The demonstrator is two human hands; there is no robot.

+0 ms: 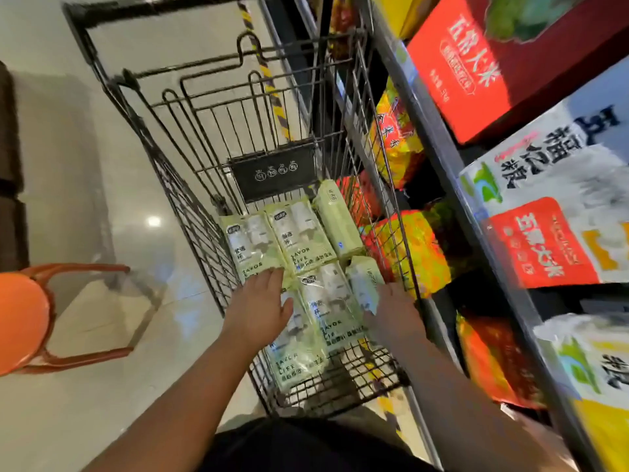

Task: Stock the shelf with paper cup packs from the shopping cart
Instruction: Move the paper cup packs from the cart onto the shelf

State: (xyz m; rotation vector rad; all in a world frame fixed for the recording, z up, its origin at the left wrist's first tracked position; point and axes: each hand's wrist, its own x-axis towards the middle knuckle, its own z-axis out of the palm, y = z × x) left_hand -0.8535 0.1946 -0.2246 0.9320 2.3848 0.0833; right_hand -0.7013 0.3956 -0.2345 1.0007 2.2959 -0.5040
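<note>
Reaching hands: both arms stretch forward and down into the shopping cart (190, 172), seen from the head camera.
Left grip: the left hand (262, 310) lies palm-down with fingers spread flat, its fingertips touching the pale green paper cup packs (299, 240); it pinches nothing.
Right grip: the right hand (394, 310) is loosely spread, fingers angled down beside a pack standing on edge (362, 284) near the cart's right wall; whether it clasps that pack I cannot tell.
Arm pose: bare forearms nearly straight, converging on the cart's near end, wrists level.
Cup packs: six or so lie in the cart basket, mostly flat and side by side in two rows, labels up, two at the right turned on edge.
Shelf: the grey metal shelf (439, 137) runs just beside the cart on the right, loaded with rice bags (544, 165) and a red box (476, 69).
Floor side: an orange stool (23, 318) stands left of the cart on the pale tiled floor (102, 386).
</note>
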